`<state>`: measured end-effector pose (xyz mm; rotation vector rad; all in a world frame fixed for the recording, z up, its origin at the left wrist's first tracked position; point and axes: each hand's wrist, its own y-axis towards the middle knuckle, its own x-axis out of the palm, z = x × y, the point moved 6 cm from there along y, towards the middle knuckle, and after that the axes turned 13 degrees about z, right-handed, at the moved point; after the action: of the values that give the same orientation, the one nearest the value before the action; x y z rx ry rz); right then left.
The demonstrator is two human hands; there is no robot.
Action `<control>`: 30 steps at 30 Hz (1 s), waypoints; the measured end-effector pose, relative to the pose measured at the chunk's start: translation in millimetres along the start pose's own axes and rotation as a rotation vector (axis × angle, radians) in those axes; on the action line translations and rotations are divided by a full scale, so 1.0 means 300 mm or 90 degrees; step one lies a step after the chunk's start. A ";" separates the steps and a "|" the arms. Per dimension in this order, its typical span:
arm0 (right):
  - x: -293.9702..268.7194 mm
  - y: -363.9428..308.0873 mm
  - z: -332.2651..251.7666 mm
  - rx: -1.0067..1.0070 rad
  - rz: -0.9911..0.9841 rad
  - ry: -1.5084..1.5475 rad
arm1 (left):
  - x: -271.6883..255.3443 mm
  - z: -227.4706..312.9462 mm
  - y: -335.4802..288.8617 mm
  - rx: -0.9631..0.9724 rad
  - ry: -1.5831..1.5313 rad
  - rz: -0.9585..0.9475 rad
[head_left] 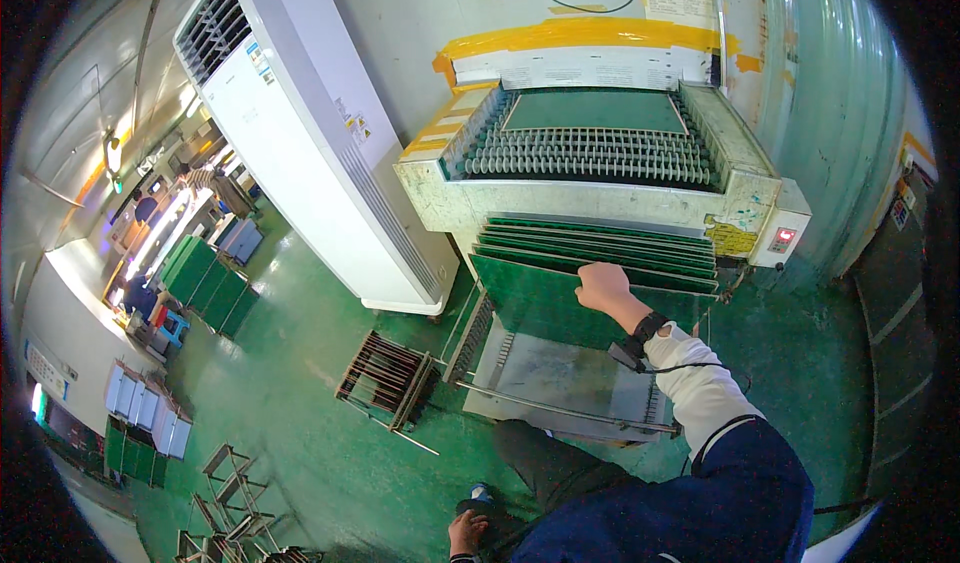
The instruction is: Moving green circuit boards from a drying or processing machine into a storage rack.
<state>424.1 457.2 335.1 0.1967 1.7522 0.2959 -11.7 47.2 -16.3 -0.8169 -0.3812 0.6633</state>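
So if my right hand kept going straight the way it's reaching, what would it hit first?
The right hand already grips the front green panel's top edge; straight on it would likely meet the next green panels racked behind, though depth is unclear.

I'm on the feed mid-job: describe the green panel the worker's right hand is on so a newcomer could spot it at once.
Start at the worn cream conveyor machine with green rollers against the back wall. Below its front edge, green panels stand upright in a slotted metal rack. The one meant is the frontmost green panel, nearest the person: the right hand closes its grip over its top edge, while the panels behind show only thin top strips.
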 end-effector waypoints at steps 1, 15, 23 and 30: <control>-0.002 0.000 -0.007 0.000 -0.001 0.000 | -0.009 -0.005 0.009 0.004 -0.009 -0.014; -0.008 -0.008 0.023 0.013 -0.019 -0.012 | 0.002 -0.025 0.061 -0.002 -0.013 -0.055; -0.003 -0.004 0.017 0.015 -0.011 -0.003 | -0.002 -0.021 0.037 -0.024 0.015 0.030; -0.017 -0.001 -0.014 0.006 -0.004 0.005 | -0.007 -0.002 0.006 -0.023 -0.011 0.030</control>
<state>420.9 455.0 340.6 0.1974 1.7623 0.2838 -13.6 46.3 -18.1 -0.8569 -0.3905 0.7099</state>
